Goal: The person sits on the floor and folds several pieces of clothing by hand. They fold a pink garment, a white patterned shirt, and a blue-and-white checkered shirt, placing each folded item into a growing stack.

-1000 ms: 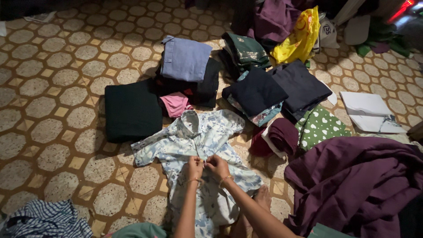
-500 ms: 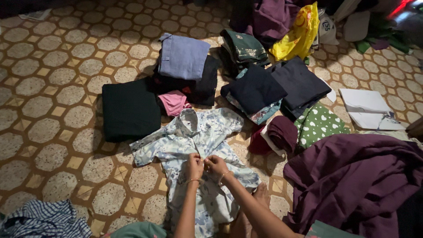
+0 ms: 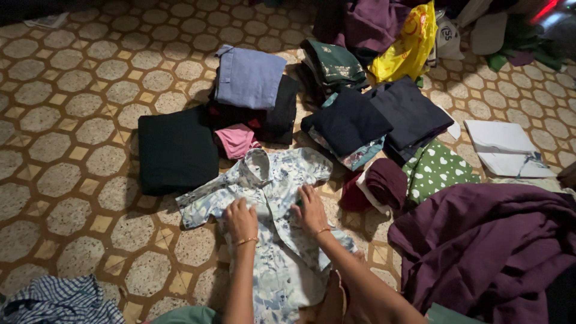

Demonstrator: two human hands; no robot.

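A light blue patterned collared shirt [image 3: 270, 180] lies face up on the tiled floor, collar away from me. My left hand [image 3: 240, 219] rests flat on its left chest panel. My right hand [image 3: 312, 210] presses flat on the right chest panel, fingers spread toward the sleeve. Neither hand grips anything. Both wrists carry thin bangles.
Folded clothes lie beyond the shirt: a black stack [image 3: 177, 150], a pink piece [image 3: 237, 139], a blue-grey piece [image 3: 249, 77], navy stacks [image 3: 375, 123], a green heart-print cloth [image 3: 438, 171]. A purple heap [image 3: 486, 246] is at right, a yellow bag [image 3: 408, 48] behind, a checked cloth [image 3: 60, 300] at lower left.
Both hands have left the middle of the shirt front, where they were pinched together, and moved apart and upward to lie flat on the two chest panels.
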